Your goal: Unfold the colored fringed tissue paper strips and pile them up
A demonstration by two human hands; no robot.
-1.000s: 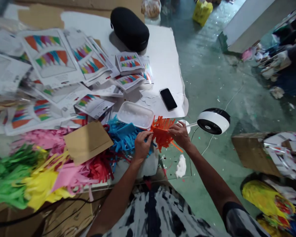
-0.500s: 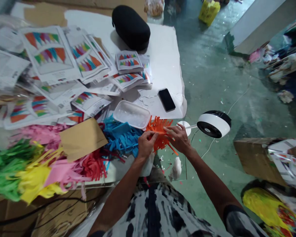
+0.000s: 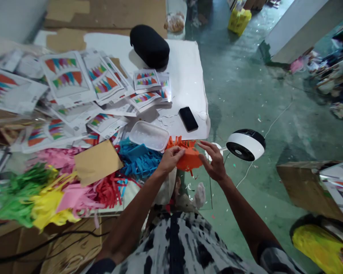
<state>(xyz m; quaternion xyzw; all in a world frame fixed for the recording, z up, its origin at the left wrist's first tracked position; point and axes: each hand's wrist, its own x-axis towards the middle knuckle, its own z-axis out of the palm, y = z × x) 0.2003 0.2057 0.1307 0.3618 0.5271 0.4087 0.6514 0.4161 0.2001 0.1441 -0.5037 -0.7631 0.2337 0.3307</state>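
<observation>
Left hand (image 3: 170, 160): was closed, thumb pressed against fingers, with the left side of a bright orange fringed paper piece (image 3: 189, 160) in its pinch.
Right hand (image 3: 216, 163): was open, its fingers extended and its thumb apart, close to the right side of that piece; whether a fingertip touched it could not be told.
Orange piece: was stretched between the two hands, with strips sticking out on the side away from the body.
Left of the left hand: lay a heap of blue fringed paper (image 3: 140, 158), then a flat tan cardboard sheet (image 3: 98, 163) over pink and red fringed paper (image 3: 110, 193), with yellow fringed paper (image 3: 50, 203) and green fringed paper (image 3: 17, 196) farther out.
Just beyond the left hand: sat a shallow white plastic tray (image 3: 150, 135), and past it a black smartphone (image 3: 188, 118) on the white-covered worktop (image 3: 185, 76).
Well beyond the left hand: were printed packets showing rainbow bunting (image 3: 68, 78) and a rounded black case (image 3: 150, 45).
Right of the right hand: stood a white-and-black fan (image 3: 247, 144).
</observation>
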